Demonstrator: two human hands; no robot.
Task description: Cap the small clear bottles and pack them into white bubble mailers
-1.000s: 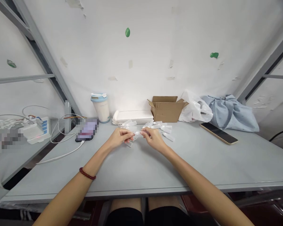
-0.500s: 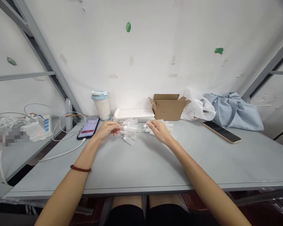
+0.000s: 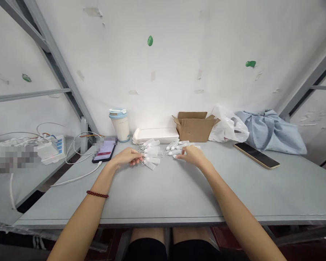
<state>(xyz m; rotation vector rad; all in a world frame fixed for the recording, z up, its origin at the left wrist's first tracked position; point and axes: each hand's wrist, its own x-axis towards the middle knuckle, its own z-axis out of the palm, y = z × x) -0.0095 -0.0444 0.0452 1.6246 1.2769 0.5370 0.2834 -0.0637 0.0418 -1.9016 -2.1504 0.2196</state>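
On the grey table lie two clusters of small translucent white plastic tubes with thin loops at their ends. My left hand (image 3: pixel 130 157) reaches to the left cluster (image 3: pixel 152 151); its thumb and forefinger pinch at the loop ends, with the other fingers curled below. My right hand (image 3: pixel 192 155) is bent over the right cluster (image 3: pixel 173 145), hiding part of it. Its thumb and forefinger close around a tube near the front of that cluster, though the exact contact is partly hidden. A narrow gap separates the clusters.
Behind the tubes stand a long white box (image 3: pixel 156 135), an open cardboard carton (image 3: pixel 194 129) and a lidded cup (image 3: pixel 121 127). A cabled phone (image 3: pixel 104 154) lies left, another phone (image 3: pixel 256 155) right. A white plastic bag (image 3: pixel 226 125) and blue cloth (image 3: pixel 273 132) sit back right.
My right hand has shifted a little right and towards me, uncovering more tubes of the right cluster. My left hand stays at the left cluster. The whole view has tilted slightly.
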